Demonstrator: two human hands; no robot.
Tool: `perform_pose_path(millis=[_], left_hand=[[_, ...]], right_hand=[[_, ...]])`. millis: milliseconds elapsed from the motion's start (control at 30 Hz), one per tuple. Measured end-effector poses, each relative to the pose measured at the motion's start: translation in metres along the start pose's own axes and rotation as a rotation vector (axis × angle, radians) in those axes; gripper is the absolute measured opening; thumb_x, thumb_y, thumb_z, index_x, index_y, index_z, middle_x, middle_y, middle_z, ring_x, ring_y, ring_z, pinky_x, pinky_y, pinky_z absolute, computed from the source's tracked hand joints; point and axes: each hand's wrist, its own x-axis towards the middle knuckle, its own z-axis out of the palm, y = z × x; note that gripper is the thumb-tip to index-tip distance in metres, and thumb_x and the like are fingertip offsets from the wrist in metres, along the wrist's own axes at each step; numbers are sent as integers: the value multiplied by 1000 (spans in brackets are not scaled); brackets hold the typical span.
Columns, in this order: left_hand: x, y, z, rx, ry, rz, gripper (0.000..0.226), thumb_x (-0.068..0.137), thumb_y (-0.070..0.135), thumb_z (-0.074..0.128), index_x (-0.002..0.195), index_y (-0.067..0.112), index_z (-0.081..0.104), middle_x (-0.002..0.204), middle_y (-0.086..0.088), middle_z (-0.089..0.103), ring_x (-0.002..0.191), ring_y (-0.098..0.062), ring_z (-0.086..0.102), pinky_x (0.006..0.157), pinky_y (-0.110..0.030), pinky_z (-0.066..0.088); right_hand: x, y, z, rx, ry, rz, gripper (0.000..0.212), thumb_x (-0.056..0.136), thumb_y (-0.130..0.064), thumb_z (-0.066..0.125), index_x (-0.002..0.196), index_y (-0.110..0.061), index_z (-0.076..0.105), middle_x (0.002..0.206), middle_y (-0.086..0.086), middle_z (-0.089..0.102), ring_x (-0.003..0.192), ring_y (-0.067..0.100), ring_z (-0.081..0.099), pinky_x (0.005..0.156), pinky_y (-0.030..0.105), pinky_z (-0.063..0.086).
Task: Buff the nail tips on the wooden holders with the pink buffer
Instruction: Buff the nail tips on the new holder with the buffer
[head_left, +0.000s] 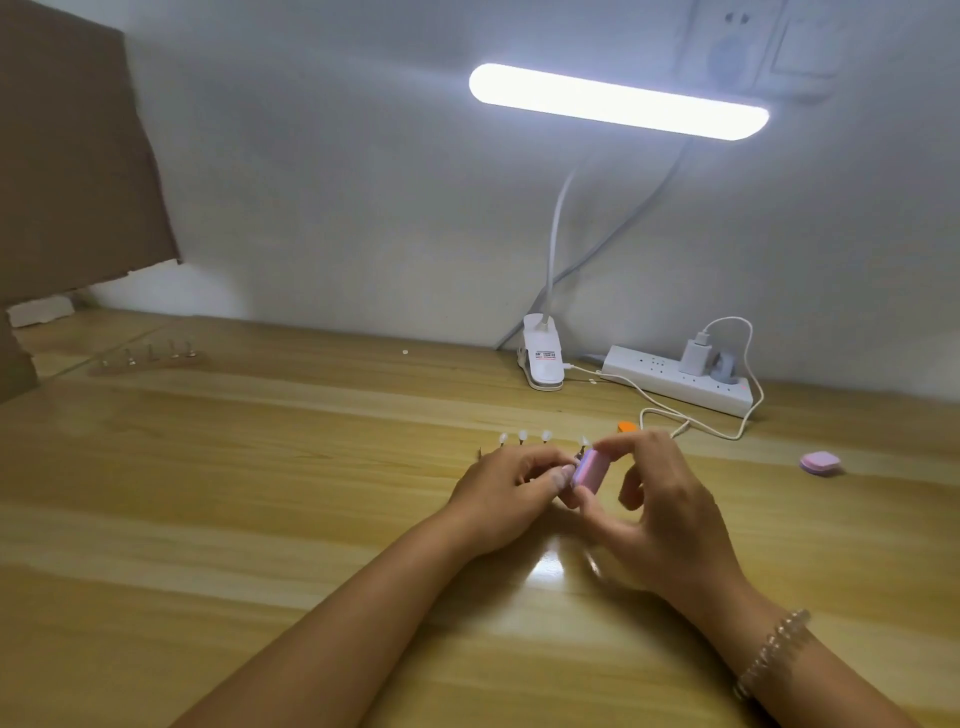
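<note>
Currently, both hands are meeting over the middle of the wooden counter, close in front of the person. The right hand is pinching the pink buffer between thumb and fingertips, holding it tilted against the rightmost of the nail tips, which are standing in a row just behind the knuckles. The left hand is curling its fingers down over the wooden holder, which is mostly hidden beneath it, and its thumb is lying right beside the buffer's near edge. A beaded bracelet is sitting on the right wrist. A second pink block is lying well apart to the right, and a small orange piece is showing just behind the right fingers. Far back on the left another holder is standing near a cardboard sheet. A clip lamp is glowing above, beside a white power strip.
</note>
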Motion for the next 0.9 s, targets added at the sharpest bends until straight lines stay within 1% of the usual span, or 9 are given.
perform_pose_path(millis=[167,267,400,467,533,667,800,833,900], left_hand=[[2,-3,0,-36,5,-8,19,100,31,53,98,39,70,81,15,71,67,3,57,66,-30,44],[2,-4,-1,-45,20,-36,22,98,28,55,92,43,68,69,19,64,53,0,53,57,-29,47],[1,-2,-1,-91,10,-46,16,98,24,59,94,35,70,79,21,69,49,-2,51,47,-20,44],[1,-2,0,-72,18,-54,13,96,22,61,96,31,71,73,21,67,50,-2,52,41,-16,40],[2,-4,1,-62,32,-58,14,95,19,62,98,29,71,72,17,67,51,-3,52,42,-17,39],[0,-2,1,-45,20,-22,12,97,27,62,95,35,70,67,27,64,49,2,51,42,-10,37],[1,-5,2,-53,41,-31,17,97,21,60,96,35,70,85,1,72,53,-8,54,53,-29,49],[1,-5,2,-52,45,-33,19,97,20,59,95,37,69,85,1,73,53,-8,54,54,-31,49],[0,-4,2,-59,48,-32,21,98,22,57,92,40,68,84,15,72,50,-5,52,50,-28,47]], right_hand=[[1,3,-1,36,33,91,39,70,-22,84,100,-18,61,93,-11,54,63,6,54,54,31,47],[-2,-1,1,24,-38,6,35,71,-27,81,99,-21,60,91,-18,53,59,7,55,51,31,48],[3,3,-2,88,19,148,25,76,-34,74,95,-25,61,93,-15,59,60,6,57,61,38,51],[1,2,-2,62,-26,108,24,77,-35,73,96,-26,62,94,-16,59,59,6,57,60,36,51],[-2,-2,0,66,-84,54,25,77,-32,76,98,-24,64,95,-17,59,58,6,57,60,33,50],[4,5,-2,97,-38,187,19,81,-33,73,96,-24,67,97,-11,64,59,6,58,68,34,50],[-1,-1,0,79,-86,80,22,80,-31,74,100,-25,66,95,-14,61,57,8,58,61,34,51],[0,-2,0,97,-90,84,23,80,-30,74,100,-24,66,95,-14,61,58,9,59,62,34,51],[3,2,-1,115,-56,155,22,79,-33,72,99,-24,67,95,-12,64,60,9,59,65,34,51]])
